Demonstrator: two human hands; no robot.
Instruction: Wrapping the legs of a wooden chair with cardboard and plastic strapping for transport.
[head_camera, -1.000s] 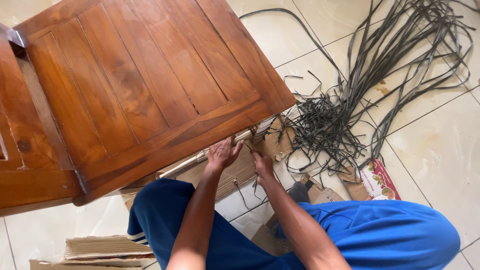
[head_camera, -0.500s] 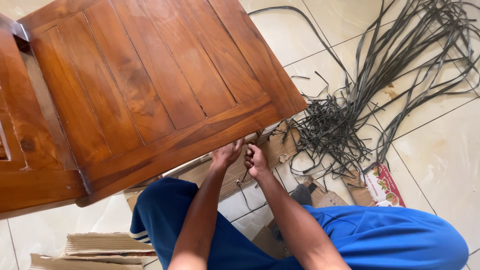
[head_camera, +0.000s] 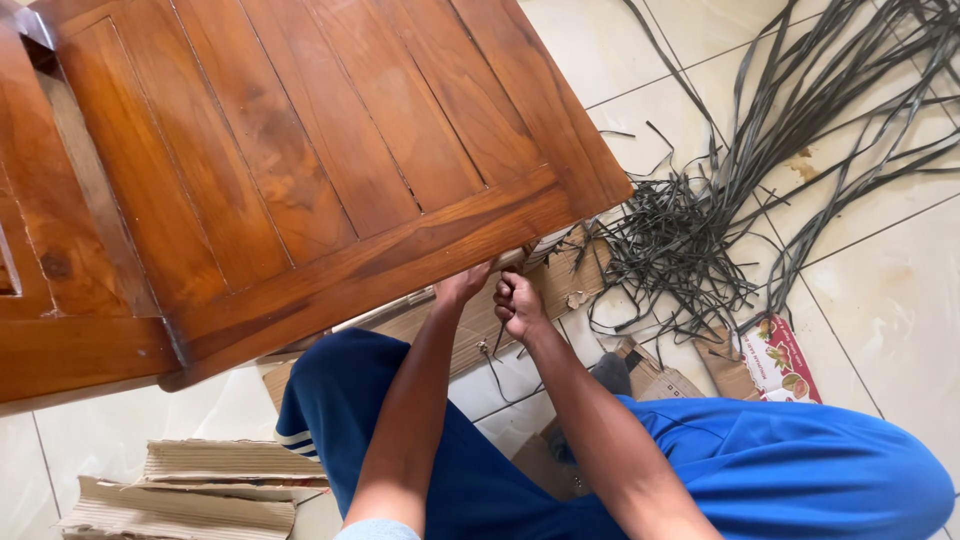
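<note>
A brown wooden panel (head_camera: 300, 170) of slatted furniture lies tilted over the floor. My left hand (head_camera: 462, 287) reaches up to the panel's lower edge, and its fingertips are hidden beneath the wood. Right beside it, my right hand (head_camera: 520, 303) is closed in a fist just below that edge. A thin dark strand (head_camera: 490, 362) hangs down from between the two hands. Flattened cardboard (head_camera: 560, 285) lies under the panel edge behind the hands.
A large bundle of dark grey strips (head_camera: 720, 210) spreads over the tiled floor (head_camera: 880, 300) at the right. Torn cardboard pieces (head_camera: 200, 485) lie at the lower left. A small printed packet (head_camera: 780, 360) rests near my blue-clothed knee (head_camera: 800, 470).
My two hands have drawn together under the panel edge. The right hand, open-fingered a second ago, has closed into a fist.
</note>
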